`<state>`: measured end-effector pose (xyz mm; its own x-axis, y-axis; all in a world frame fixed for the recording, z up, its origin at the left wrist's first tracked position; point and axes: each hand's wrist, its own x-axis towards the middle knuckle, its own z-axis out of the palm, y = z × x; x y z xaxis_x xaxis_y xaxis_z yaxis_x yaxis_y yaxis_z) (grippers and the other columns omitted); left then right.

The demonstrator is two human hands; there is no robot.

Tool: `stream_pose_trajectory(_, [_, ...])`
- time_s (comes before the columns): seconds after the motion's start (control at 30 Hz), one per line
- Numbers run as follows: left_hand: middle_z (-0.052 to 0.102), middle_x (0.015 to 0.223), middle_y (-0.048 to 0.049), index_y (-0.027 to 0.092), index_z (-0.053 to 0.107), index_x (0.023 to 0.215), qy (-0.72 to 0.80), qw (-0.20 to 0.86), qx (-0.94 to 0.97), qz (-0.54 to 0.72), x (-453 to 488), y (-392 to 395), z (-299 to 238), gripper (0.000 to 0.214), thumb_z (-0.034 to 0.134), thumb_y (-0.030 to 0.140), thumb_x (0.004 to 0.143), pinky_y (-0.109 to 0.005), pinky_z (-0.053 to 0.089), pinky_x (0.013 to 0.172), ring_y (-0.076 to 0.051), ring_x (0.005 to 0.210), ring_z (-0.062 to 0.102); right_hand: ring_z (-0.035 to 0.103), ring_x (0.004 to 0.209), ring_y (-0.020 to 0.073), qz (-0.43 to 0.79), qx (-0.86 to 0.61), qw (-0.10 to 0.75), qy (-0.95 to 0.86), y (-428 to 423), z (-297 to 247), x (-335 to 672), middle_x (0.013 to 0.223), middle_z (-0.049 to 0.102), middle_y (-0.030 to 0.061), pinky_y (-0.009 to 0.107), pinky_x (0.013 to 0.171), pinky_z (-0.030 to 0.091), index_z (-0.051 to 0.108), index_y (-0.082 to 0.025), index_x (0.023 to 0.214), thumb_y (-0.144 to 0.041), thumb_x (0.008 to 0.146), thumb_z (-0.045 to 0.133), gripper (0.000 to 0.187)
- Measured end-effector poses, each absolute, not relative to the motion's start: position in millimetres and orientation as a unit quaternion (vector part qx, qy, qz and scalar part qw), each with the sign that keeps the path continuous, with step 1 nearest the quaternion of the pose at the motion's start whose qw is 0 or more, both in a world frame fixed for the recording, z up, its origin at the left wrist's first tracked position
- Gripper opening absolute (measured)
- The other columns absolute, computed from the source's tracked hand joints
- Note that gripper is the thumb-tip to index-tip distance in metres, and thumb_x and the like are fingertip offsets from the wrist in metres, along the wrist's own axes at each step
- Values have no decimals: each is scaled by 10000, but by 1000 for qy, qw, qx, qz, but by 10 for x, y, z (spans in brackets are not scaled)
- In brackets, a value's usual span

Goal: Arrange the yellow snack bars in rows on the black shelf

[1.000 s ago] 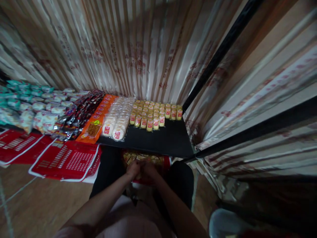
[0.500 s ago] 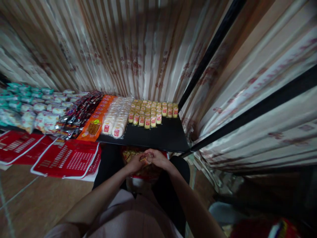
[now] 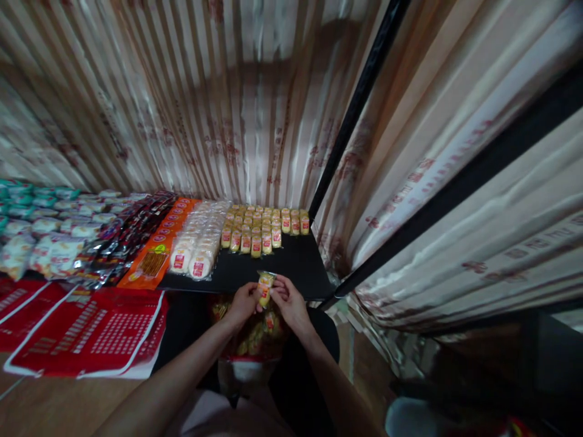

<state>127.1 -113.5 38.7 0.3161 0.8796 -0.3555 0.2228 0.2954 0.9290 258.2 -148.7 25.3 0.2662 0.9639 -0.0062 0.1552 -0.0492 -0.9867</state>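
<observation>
My left hand (image 3: pixel 242 303) and my right hand (image 3: pixel 288 302) meet in front of me, both pinching one small yellow snack packet (image 3: pixel 265 287) with a red label, held just over the near edge of a black shelf board (image 3: pixel 291 264). Below my hands, on my lap, lies an open bag (image 3: pixel 255 337) of more yellow packets. On the board stand neat rows of the same yellow packets (image 3: pixel 262 227), with clear-wrapped round white cakes (image 3: pixel 195 243) to their left.
Further left lie an orange packet strip (image 3: pixel 157 255), dark foil snacks (image 3: pixel 122 237) and white-and-teal packets (image 3: pixel 40 230). Red printed sheets (image 3: pixel 91 328) hang off the shelf front. Striped curtains and black poles (image 3: pixel 359 103) close off the back and right.
My hands rose from the bag on my lap to the shelf edge, lifting out one yellow packet. The camera tilted, so the shelf sits lower in view.
</observation>
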Motion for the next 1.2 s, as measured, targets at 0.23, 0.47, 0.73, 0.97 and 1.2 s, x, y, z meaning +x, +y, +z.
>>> stream_pose_trajectory(0.23, [636, 749, -7, 134, 533, 1022, 536, 607, 517, 278, 1709, -1011, 571, 233, 422, 205, 830, -147, 339, 404, -31, 430, 466, 627, 814, 178, 314, -658, 500, -466, -1451, 195, 2709, 1013, 630, 79, 333, 777, 512, 440, -201, 1191, -366, 763, 518, 466])
stream_pose_trajectory(0.47, [605, 1063, -57, 177, 527, 1073, 556, 497, 594, 301, 2040, -832, 419, 273, 449, 204, 813, -217, 479, 703, -94, 749, 589, 618, 873, 188, 276, -664, 550, -425, -1159, 129, 2955, 1025, 622, 115, 339, 789, 504, 405, -164, 1212, -326, 771, 500, 480])
stream_pose_trajectory(0.73, [541, 1173, -84, 162, 557, 1112, 562, 412, 656, 290, 2413, -616, 510, 329, 383, 202, 836, -244, 355, 984, -147, 1090, 499, 597, 874, 177, 220, -695, 531, -432, -625, 34, 3326, 1003, 611, 95, 349, 820, 484, 461, -176, 1192, -271, 776, 447, 426])
stream_pose_trajectory(0.97, [472, 1326, -88, 134, 522, 1189, 534, 452, 655, 287, 2713, -260, 491, 393, 333, 263, 869, -288, 269, 1075, -161, 1234, 408, 581, 819, 181, 162, -708, 534, -432, -165, -21, 3596, 1005, 588, 110, 332, 773, 480, 519, -163, 1183, -225, 739, 441, 455])
stream_pose_trajectory(1.2, [483, 1318, -104, 105, 498, 1218, 545, 438, 659, 277, 2900, 13, 425, 417, 310, 245, 874, -304, 250, 1088, -165, 1240, 409, 548, 961, 202, 138, -717, 501, -465, 120, -91, 3703, 1084, 586, 104, 348, 878, 418, 505, -158, 1185, -201, 728, 417, 467])
